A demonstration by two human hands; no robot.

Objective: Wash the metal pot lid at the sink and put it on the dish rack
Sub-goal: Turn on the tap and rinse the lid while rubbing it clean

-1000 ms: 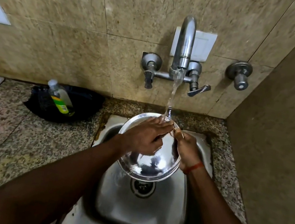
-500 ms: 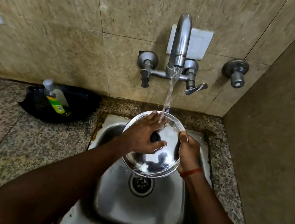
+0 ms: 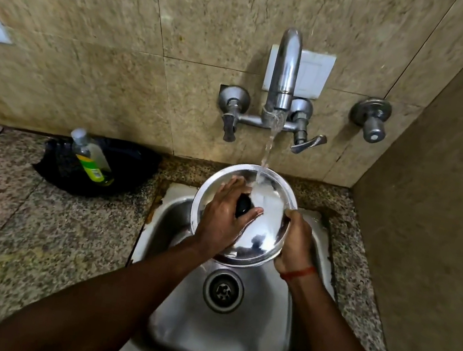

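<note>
Pinching the right rim of the one lid [image 3: 262,241], the right hand [image 3: 295,241] held it over the sink [image 3: 215,335]. The left hand [image 3: 221,219] lay with its grip spread flat on top beside the black knob [image 3: 243,205], fingertips [image 3: 235,181] back from the far rim they touched a second earlier. One tap [image 3: 284,71] poured onto the lid. One bottle [image 3: 90,161] stood on the desk [image 3: 3,213], green label [image 3: 93,171] unreadable.

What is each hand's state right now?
Left hand: open, flat on the metal pot lid, beside its knob.
Right hand: holding the lid's rim.
</note>
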